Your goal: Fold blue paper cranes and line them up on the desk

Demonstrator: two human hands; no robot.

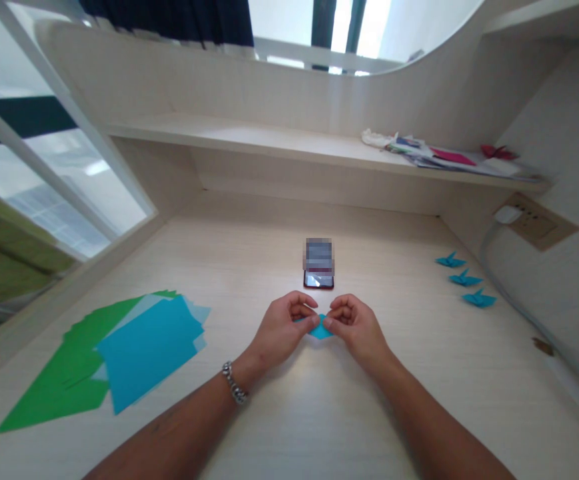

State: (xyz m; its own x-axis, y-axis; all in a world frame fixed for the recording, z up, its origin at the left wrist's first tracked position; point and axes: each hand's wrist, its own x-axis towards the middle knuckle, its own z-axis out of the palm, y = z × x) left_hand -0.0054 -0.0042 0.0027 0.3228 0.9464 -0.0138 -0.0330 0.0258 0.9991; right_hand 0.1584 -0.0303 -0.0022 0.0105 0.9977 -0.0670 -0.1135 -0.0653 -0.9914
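Between my two hands is a small folded piece of blue paper [322,329], partly covered by my fingers. My left hand [288,321], with a metal bracelet [234,383] on its wrist, pinches the paper's left side. On the right side my right hand [356,325] grips it the same way, thumb against the paper. Both hands are close above the desk, thumbs near each other. Just beyond them lies a phone [318,279], its screen mostly blurred out.
Loose blue sheets [152,350] overlap green sheets [54,387] at the left. Three folded blue paper cranes [478,299] stand in a row at the right. Near the wall run a cable [504,293] and a socket plate [544,223]. Papers [449,159] lie on the shelf [269,141].
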